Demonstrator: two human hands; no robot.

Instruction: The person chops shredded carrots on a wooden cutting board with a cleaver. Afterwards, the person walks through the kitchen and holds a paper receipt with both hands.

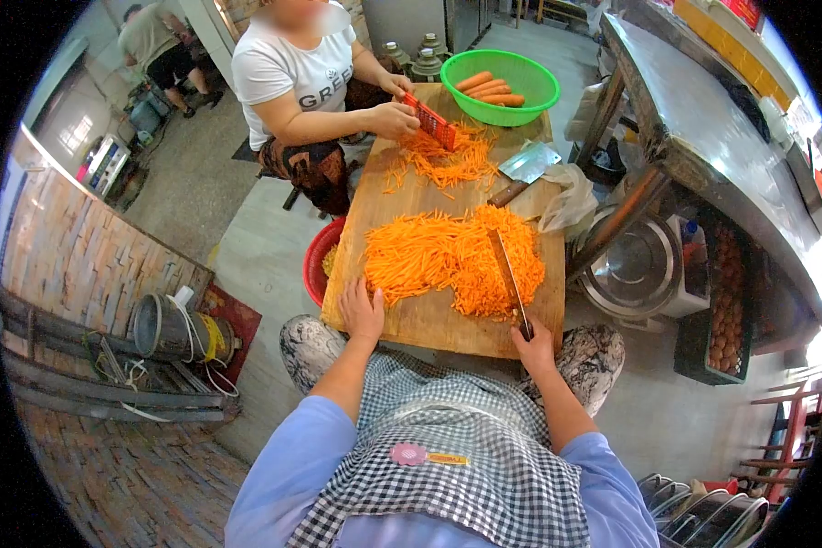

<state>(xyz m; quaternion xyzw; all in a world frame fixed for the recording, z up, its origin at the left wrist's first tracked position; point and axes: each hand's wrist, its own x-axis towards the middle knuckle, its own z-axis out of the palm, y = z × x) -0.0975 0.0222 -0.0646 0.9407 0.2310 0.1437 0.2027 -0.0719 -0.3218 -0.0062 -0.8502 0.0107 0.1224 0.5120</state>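
Note:
A wide heap of shredded carrot (411, 251) lies on the wooden cutting board (347, 256) in front of me. My right hand (534, 347) grips the handle of a kitchen knife (510, 274), whose blade is seen nearly edge-on over the finely chopped right part of the heap. Whether the blade touches the board is hidden by the carrot. My left hand (362, 312) rests open at the board's near left, fingertips against the heap's edge. Farther up the board, a cleaver (530, 163) lies flat, its wooden handle pointing toward me.
Opposite me, a person in a white shirt (288, 73) holds a red grater (431, 123) over more shreds. A green basin (500, 64) holds whole carrots. A plastic bag (568, 196) lies at the board's right edge, a red basin (314, 265) stands left, and a metal table (703, 155) rises right.

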